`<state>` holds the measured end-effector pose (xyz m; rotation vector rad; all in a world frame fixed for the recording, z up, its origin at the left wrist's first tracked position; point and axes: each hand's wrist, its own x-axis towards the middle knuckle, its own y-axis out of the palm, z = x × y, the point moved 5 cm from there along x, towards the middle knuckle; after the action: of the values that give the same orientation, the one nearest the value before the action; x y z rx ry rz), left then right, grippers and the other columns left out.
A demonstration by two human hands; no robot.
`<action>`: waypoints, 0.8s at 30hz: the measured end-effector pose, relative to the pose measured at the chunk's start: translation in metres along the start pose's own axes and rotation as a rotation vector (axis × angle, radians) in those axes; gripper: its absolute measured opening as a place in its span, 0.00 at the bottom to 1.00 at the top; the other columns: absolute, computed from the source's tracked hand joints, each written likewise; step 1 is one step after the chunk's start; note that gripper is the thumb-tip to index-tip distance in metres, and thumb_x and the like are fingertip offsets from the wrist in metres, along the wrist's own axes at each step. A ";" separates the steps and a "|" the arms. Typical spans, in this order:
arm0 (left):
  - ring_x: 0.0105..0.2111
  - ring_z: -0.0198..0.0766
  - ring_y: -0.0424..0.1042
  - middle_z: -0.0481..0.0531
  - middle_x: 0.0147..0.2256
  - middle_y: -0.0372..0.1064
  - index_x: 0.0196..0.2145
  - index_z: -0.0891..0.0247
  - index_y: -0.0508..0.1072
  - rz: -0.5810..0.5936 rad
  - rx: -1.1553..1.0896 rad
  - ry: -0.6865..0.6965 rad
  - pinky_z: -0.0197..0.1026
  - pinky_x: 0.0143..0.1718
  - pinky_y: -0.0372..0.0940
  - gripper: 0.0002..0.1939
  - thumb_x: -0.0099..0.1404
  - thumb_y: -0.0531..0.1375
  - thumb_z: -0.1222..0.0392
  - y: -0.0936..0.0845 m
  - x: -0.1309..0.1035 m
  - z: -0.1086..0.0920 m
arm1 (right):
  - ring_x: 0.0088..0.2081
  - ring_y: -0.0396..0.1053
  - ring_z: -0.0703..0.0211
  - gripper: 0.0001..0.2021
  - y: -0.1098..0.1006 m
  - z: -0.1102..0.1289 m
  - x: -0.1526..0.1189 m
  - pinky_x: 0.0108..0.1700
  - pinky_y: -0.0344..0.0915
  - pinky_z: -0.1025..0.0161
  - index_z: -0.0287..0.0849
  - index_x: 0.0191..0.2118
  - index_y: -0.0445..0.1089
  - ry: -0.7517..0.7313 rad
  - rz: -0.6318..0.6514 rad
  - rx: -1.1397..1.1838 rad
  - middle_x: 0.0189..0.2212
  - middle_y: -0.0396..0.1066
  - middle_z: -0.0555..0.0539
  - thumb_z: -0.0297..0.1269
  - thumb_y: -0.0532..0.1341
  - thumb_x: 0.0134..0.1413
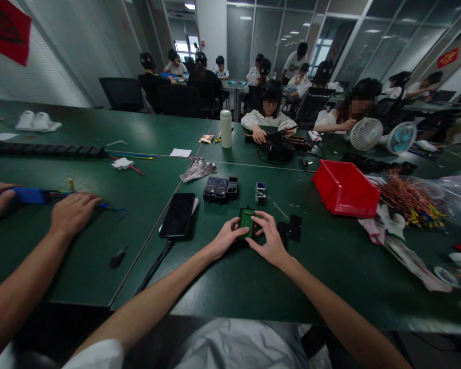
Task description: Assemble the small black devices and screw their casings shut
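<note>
A green circuit board (pixel 247 219), seated in what looks like a small black housing, is held just above the table in front of me. My left hand (pixel 229 236) grips its left side, the thumb lying across the lower part of the board. On the other side, my right hand (pixel 271 240) has curved fingers at the upper right edge and its thumb near the lower edge. Beyond my hands sit several black modules (pixel 219 189) in a row and a small stack of boards (pixel 260 193). Flat black plates (pixel 292 229) lie right of my right hand.
A phone (pixel 179 215) with a cable lies to the left. Gloves (pixel 197 170) and a pale bottle (pixel 226 129) are farther back. At right stand a red bin (pixel 344 188) and copper wires (pixel 411 192). A co-worker's hands (pixel 74 209) handle a blue part at far left.
</note>
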<state>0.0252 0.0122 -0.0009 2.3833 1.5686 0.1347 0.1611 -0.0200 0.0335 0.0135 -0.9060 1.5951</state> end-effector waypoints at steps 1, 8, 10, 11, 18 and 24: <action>0.42 0.42 0.69 0.56 0.41 0.70 0.47 0.66 0.69 0.001 -0.001 0.002 0.41 0.44 0.61 0.23 0.55 0.63 0.56 0.000 0.000 -0.001 | 0.47 0.65 0.52 0.29 0.000 0.000 0.000 0.41 0.72 0.54 0.51 0.57 0.56 0.001 0.001 0.000 0.58 0.50 0.42 0.34 0.62 0.49; 0.42 0.40 0.69 0.55 0.43 0.70 0.45 0.66 0.69 0.040 -0.012 0.033 0.42 0.47 0.59 0.21 0.54 0.64 0.58 0.003 0.000 -0.003 | 0.47 0.64 0.54 0.29 -0.003 -0.001 0.000 0.40 0.72 0.56 0.50 0.59 0.52 0.033 -0.056 0.061 0.58 0.50 0.42 0.35 0.60 0.51; 0.41 0.39 0.69 0.54 0.42 0.70 0.44 0.66 0.69 0.051 0.011 0.047 0.42 0.47 0.60 0.20 0.53 0.65 0.59 0.003 0.000 -0.002 | 0.48 0.64 0.53 0.29 -0.003 -0.004 0.000 0.40 0.71 0.57 0.49 0.60 0.52 0.060 -0.081 0.105 0.58 0.51 0.41 0.36 0.60 0.52; 0.41 0.39 0.69 0.54 0.41 0.70 0.43 0.66 0.69 0.050 0.030 0.046 0.42 0.46 0.60 0.20 0.53 0.65 0.59 0.003 0.000 -0.002 | 0.48 0.64 0.53 0.29 -0.003 -0.007 0.000 0.41 0.71 0.57 0.49 0.60 0.52 0.078 -0.089 0.129 0.57 0.52 0.41 0.37 0.60 0.53; 0.40 0.39 0.67 0.52 0.39 0.69 0.43 0.65 0.69 0.094 0.135 0.040 0.40 0.43 0.61 0.20 0.53 0.64 0.57 0.007 -0.003 -0.003 | 0.53 0.63 0.52 0.20 -0.003 -0.024 0.003 0.47 0.67 0.55 0.46 0.56 0.58 0.257 -0.090 0.333 0.51 0.64 0.42 0.41 0.54 0.59; 0.38 0.37 0.66 0.51 0.37 0.67 0.42 0.66 0.68 0.137 0.191 0.053 0.39 0.41 0.60 0.20 0.52 0.65 0.56 0.010 -0.005 -0.005 | 0.51 0.65 0.53 0.19 -0.002 -0.022 0.004 0.49 0.66 0.56 0.45 0.53 0.61 0.279 -0.080 0.401 0.49 0.66 0.43 0.42 0.56 0.57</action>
<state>0.0313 0.0047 0.0069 2.6563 1.5013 0.0801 0.1720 -0.0051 0.0211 0.1053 -0.3583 1.6315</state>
